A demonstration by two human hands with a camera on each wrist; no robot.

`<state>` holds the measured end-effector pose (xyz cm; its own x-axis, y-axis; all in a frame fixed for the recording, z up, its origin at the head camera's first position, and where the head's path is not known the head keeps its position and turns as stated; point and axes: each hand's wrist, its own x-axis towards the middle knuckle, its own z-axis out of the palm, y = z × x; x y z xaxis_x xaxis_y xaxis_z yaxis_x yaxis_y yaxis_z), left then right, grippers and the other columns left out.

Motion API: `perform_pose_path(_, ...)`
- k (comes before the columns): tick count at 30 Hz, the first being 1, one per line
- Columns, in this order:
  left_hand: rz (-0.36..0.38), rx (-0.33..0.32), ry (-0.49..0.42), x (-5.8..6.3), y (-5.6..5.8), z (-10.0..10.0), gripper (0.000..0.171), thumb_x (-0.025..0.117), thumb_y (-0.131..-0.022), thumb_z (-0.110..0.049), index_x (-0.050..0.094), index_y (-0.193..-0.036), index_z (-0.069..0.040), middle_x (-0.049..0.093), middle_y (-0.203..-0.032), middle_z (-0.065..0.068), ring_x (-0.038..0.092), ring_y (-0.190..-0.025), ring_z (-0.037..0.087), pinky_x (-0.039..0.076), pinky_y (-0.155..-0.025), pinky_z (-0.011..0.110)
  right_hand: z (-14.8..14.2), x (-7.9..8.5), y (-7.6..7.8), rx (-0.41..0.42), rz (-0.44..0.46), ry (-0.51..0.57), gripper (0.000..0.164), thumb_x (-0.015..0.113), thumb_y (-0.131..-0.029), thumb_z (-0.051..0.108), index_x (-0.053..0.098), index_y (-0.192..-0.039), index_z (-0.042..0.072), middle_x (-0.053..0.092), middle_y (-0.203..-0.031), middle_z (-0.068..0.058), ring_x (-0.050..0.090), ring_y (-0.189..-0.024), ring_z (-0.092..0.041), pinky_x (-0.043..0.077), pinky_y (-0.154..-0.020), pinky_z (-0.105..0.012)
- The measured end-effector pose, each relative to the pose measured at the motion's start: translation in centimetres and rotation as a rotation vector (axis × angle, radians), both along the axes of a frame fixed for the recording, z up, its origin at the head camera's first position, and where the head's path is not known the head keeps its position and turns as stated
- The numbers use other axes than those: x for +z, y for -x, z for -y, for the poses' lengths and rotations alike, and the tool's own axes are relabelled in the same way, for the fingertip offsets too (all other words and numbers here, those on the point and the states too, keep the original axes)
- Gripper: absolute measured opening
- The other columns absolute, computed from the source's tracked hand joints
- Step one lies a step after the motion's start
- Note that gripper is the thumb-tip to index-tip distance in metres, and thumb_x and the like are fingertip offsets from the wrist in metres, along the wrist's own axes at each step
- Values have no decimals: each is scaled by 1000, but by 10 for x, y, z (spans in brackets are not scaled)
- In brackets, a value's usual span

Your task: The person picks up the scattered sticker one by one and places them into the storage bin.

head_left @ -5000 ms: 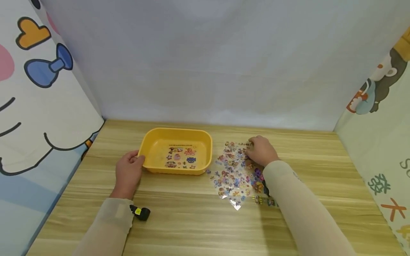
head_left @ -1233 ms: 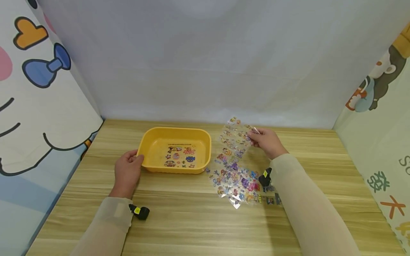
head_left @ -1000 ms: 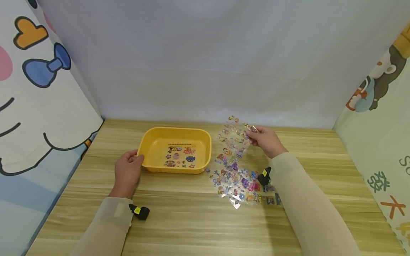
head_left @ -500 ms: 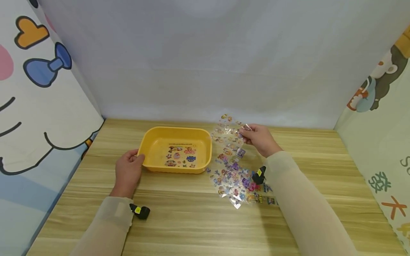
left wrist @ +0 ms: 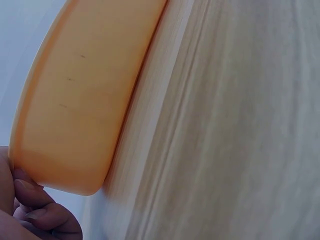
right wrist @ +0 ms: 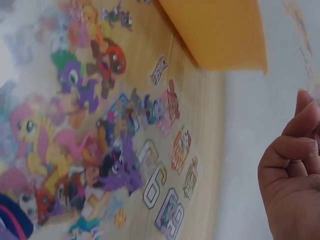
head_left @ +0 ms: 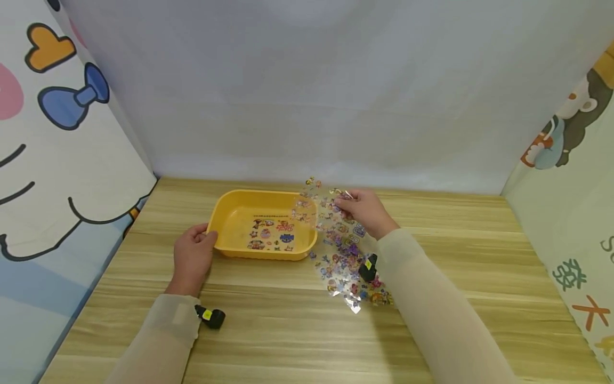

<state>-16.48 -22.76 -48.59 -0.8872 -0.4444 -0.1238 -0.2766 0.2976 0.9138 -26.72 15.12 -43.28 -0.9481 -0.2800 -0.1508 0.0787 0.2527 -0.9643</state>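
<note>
My left hand (head_left: 194, 256) pinches the left rim of a yellow plastic tray (head_left: 230, 218), thumb on top and fingers outside, as the left wrist view shows too. Inside the tray lies a clear sticker sheet (head_left: 268, 234) with cartoon prints. My right hand (head_left: 366, 210) pinches the edge of another clear sticker sheet (head_left: 307, 205), raised so that its left part overlaps the tray's right side in the head view. Below that hand, more clear sticker sheets (head_left: 340, 266) lie spread in a loose pile on the table, their cartoon figures large in the right wrist view.
The wooden table (head_left: 268, 325) backs onto a pale curtain (head_left: 307, 106). Cartoon-printed cloths hang at the left (head_left: 72, 176) and right. Both wrists carry a small black device, one on the left cuff (head_left: 211, 317). The pile sits just right of the tray.
My right hand has picked a sticker sheet off the pile, lifted it and moved it left, over the tray's right rim. The left hand and tray have stayed put.
</note>
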Motion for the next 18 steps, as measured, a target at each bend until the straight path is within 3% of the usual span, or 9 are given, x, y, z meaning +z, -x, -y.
perform_pose_path(8, 9, 2, 6, 1, 0, -1, 42, 60, -100, -27, 63, -137, -7, 61, -91, 8, 54, -74, 18, 45, -62, 24, 23, 4, -2, 1, 5, -61, 21, 65, -103, 18, 72, -115, 2, 69, -100, -13, 60, -79, -22, 51, -88, -53)
perform_pose_path(18, 21, -10, 1, 3, 0, -1, 44, 60, -102, -30, 62, -139, -7, 60, -92, 8, 53, -74, 18, 45, -62, 25, 52, 10, -3, 42, -49, -124, 16, 68, -102, 21, 72, -109, 7, 72, -99, -8, 64, -81, -23, 51, -89, -57)
